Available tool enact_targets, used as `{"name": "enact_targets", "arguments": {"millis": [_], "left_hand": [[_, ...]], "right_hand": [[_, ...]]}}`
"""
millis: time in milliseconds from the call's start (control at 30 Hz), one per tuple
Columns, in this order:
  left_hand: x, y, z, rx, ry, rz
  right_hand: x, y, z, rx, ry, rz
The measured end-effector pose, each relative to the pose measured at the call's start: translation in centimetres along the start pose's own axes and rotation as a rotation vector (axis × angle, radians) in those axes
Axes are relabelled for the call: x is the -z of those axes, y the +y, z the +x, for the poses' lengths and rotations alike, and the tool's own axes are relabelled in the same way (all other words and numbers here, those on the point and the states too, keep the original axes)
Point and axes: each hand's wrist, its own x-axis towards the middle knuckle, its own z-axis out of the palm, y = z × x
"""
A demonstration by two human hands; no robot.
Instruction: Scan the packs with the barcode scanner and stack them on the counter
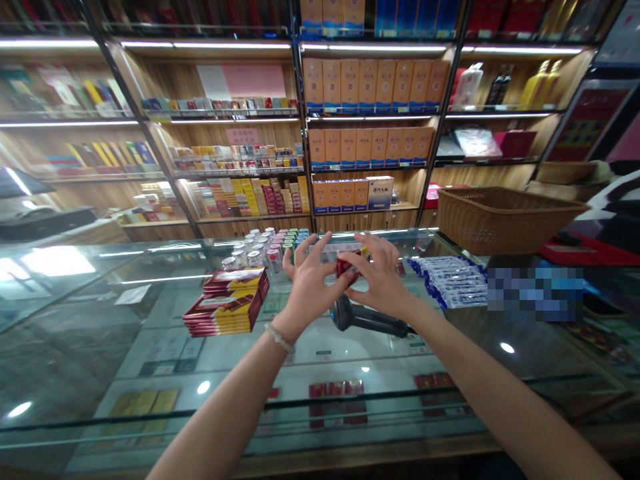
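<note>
Over the middle of the glass counter (320,373), my left hand (313,280) and my right hand (383,277) meet at a small red item (347,265). Thumbs and forefingers of both hands pinch it, while the other fingers are spread. Fingers cover much of it, so its kind cannot be made out. A black handheld barcode scanner (373,319) lies on the glass just below my hands. Left of my left hand are stacks of red-and-yellow chocolate-like packets (227,303) and rows of small cans or jars (255,248).
Blue-and-white stick packets (450,281) lie in a pile to the right. Beyond them a brown wicker basket (500,217) stands at the counter's far right. Wall shelves with orange boxes (367,83) rise behind. Inside the counter are red packs (337,400).
</note>
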Motion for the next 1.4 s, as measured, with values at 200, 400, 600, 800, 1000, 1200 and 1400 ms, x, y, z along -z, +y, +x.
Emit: {"name": "enact_targets", "arguments": {"millis": [200,400,600,800,1000,1200,1400], "left_hand": [[-0.7,-0.2,0.0,0.095,0.006,-0.038],[-1.1,-1.7,0.4,0.138,0.087,-0.092],[-0.7,-3.1,0.9,0.206,0.024,-0.086],[-0.4,-3.0,1.0,0.249,-0.014,-0.172],[-1.0,-3.6,0.9,0.219,-0.015,-0.144],[-0.1,-4.3,0.8,0.110,0.049,0.047],[0.6,-5.1,0.5,-0.082,0.045,0.287]], "right_hand": [[0.0,-0.1,0.1,-0.005,0.000,-0.056],[0.2,1.7,-0.1,-0.047,-0.007,-0.050],[0.5,4.8,-0.7,-0.106,0.061,-0.104],[0.5,5.7,-1.0,-0.095,0.022,-0.144],[0.8,5.3,-1.0,-0.060,0.039,-0.161],[1.1,5.7,-0.9,-0.067,0.088,-0.217],[1.0,6.3,-1.0,-0.074,0.062,-0.239]]}}
